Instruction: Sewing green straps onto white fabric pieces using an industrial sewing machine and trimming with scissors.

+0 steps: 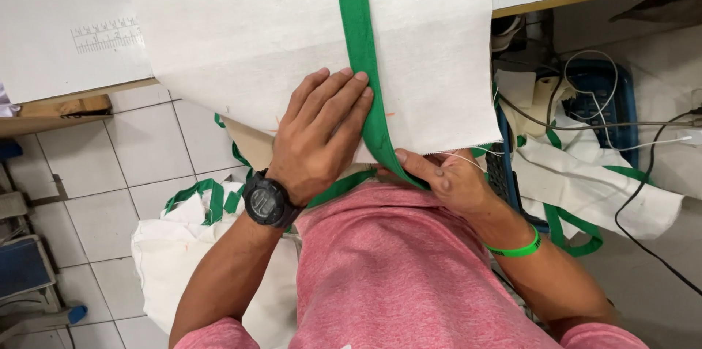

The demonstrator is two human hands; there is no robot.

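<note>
1. Head view, hands: left hand (pixel 318 137) lies flat, fingers spread and straight, pressing the white cloth (pixel 292 35) just left of the green strap (pixel 362 49); its fingertips touch the strap's edge. A black watch (pixel 267 201) sits on that wrist.
2. Right hand (pixel 446 173) is nearly closed, thumb and fingers pinching the strap's lower end where it leaves the cloth's near edge. A green band (pixel 515 249) circles that wrist.
3. Strap and cloth: the strap runs straight up the middle of the cloth from the near edge to the far side. The cloth lies on the table (pixel 66 35) and overhangs its near edge toward the person's pink shirt (pixel 395 261).
4. Risk, as I judge it: the overhanging cloth may drag and slide off the table edge if the flat hand lifts, pulling the strap off its line.
5. Risk: a hard tug by the pinching hand could skew or pucker the strap against the cloth.
6. Risk: loose thread (pixel 461 155) at the near edge beside the right fingers could snag.
7. More cloth with green straps is heaped on the floor (pixel 146 144), and cables (pixel 658 173) trail at right.
</note>
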